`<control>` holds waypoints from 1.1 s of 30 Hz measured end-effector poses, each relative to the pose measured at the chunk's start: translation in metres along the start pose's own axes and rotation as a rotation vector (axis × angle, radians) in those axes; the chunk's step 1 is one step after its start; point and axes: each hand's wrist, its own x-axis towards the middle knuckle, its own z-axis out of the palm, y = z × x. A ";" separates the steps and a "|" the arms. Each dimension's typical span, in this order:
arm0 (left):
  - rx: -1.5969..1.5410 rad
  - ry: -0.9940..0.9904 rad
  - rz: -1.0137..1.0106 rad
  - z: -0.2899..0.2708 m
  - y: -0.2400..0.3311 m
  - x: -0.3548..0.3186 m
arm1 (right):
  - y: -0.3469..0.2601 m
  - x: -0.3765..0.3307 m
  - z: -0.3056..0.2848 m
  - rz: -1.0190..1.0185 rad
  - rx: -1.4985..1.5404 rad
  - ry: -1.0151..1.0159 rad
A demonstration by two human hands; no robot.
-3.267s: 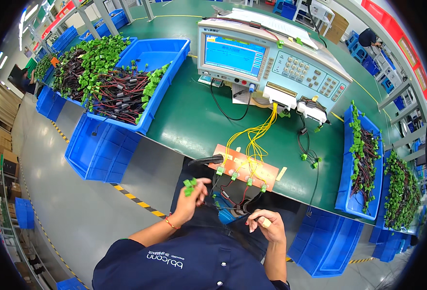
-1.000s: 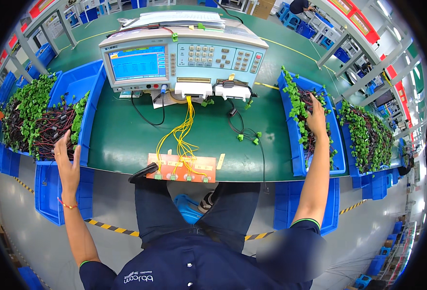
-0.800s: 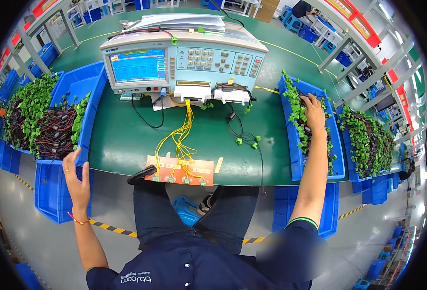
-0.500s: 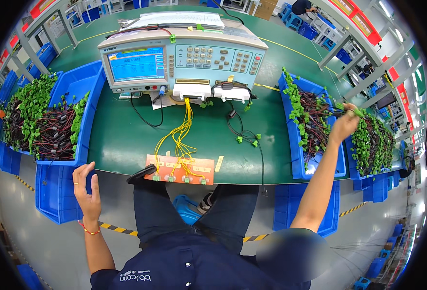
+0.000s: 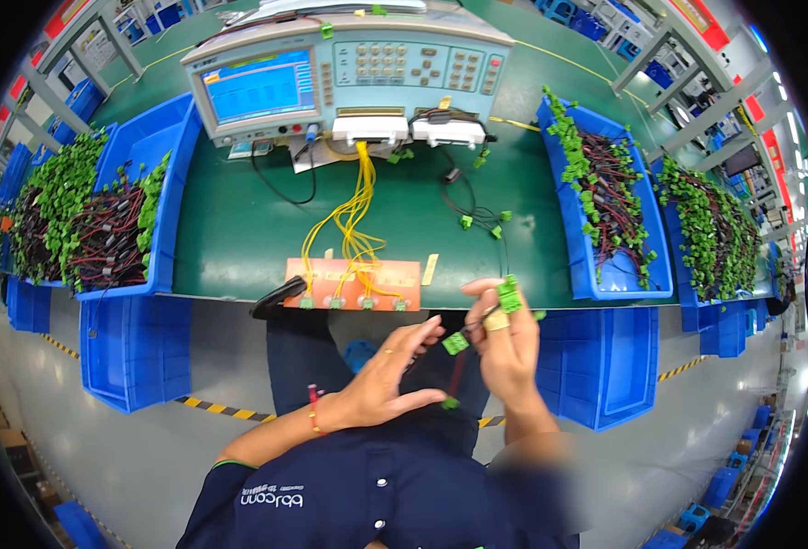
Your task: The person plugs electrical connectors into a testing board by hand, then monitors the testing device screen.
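Observation:
My right hand is closed on a dark wire harness with green plug connectors; one green connector dangles between my hands and another hangs lower. My left hand is open with spread fingers, just left of the dangling connector and reaching toward it. Both hands are over my lap, in front of the orange test fixture board at the table's near edge, where yellow wires lead up to the grey tester.
A blue bin of harnesses stands at the right on the green table, another bin at the left. More blue bins sit below the table edge. A loose harness lies mid-table.
My right hand has lifted a harness out of the right bin and brought it in front of me. My left hand has come in from the left bin side toward it.

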 end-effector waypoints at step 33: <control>-1.118 0.463 -0.530 -0.070 -0.070 -0.073 | 0.176 -0.037 0.123 0.488 0.177 -0.462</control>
